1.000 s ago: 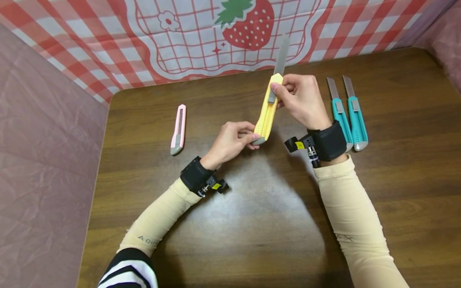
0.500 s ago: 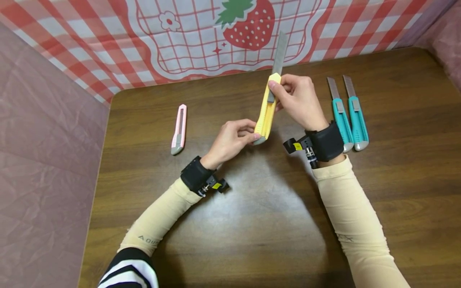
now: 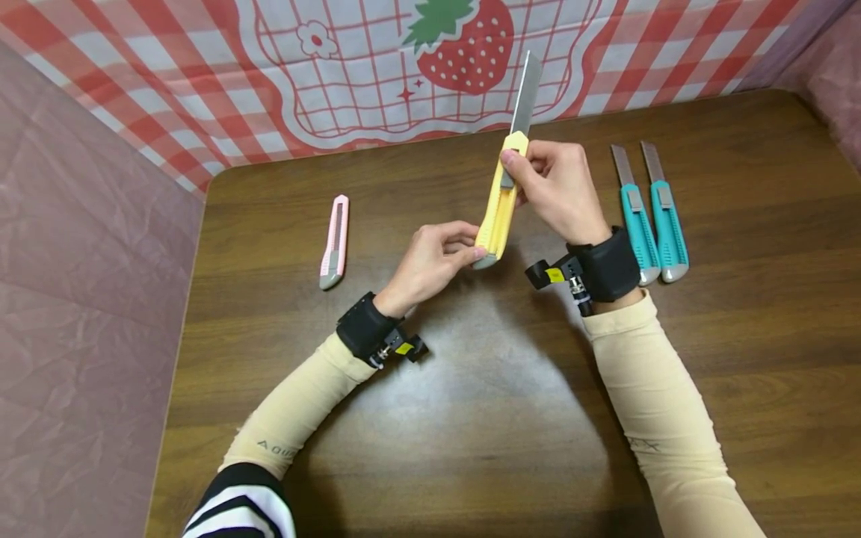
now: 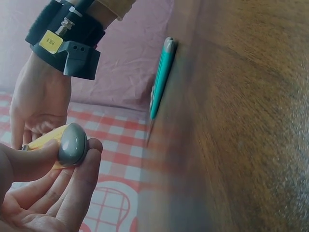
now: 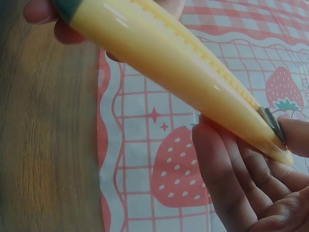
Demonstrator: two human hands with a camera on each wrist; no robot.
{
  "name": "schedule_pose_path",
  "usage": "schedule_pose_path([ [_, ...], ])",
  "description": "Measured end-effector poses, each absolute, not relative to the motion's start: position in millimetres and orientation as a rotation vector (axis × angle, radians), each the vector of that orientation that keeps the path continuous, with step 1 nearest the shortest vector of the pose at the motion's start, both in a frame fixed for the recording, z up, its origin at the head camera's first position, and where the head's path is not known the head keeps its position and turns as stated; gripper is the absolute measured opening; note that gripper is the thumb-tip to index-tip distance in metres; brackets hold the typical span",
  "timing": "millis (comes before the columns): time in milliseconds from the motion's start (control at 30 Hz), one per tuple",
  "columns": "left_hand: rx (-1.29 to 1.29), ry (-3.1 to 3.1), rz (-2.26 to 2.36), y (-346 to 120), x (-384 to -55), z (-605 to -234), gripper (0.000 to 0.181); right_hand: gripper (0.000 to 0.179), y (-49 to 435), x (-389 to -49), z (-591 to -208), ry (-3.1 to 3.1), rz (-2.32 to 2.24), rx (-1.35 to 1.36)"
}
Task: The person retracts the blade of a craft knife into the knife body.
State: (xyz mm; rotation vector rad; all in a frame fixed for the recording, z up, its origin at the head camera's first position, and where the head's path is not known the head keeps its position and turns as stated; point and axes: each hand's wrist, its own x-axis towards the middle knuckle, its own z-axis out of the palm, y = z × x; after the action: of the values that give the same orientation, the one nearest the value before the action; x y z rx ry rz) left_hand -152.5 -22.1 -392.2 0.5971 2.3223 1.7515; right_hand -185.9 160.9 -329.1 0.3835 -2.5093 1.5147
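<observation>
A yellow utility knife (image 3: 498, 213) is held up above the table, tilted, its long blade (image 3: 526, 93) far out of the tip end. My left hand (image 3: 430, 261) pinches its grey butt end (image 4: 73, 145) between thumb and fingers. Near the blade end, my right hand (image 3: 561, 187) grips the body, with the thumb at the grey slider (image 5: 273, 125). A pink utility knife (image 3: 334, 243) lies to the left, no blade showing past its tip. Two teal utility knives, the nearer one (image 3: 639, 232) and the outer one (image 3: 669, 232), lie side by side beyond my right wrist, blades out.
The brown wooden table (image 3: 430, 448) ends at a red checked strawberry cloth (image 3: 377, 82) behind. Pink fabric (image 3: 87, 299) hangs at the left side. Each wrist wears a black band with a small camera.
The yellow knife and my right hand shift very slightly, and the blade tip sits a little higher in view. Both hands keep their hold; the other knives stay put.
</observation>
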Motion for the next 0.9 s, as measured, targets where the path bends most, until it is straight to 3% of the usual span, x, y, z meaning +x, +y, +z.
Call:
schedule_pose_path([
  [400, 0.539, 2.336, 1.743, -23, -139, -359, 0.02, 0.023, 162, -190, -336, -2.5, 1.558, 0.434],
  [900, 0.53, 2.325, 1.811, -24, -141, -360, 0.021, 0.023, 158, -189, -336, -2.534, 1.569, 0.497],
])
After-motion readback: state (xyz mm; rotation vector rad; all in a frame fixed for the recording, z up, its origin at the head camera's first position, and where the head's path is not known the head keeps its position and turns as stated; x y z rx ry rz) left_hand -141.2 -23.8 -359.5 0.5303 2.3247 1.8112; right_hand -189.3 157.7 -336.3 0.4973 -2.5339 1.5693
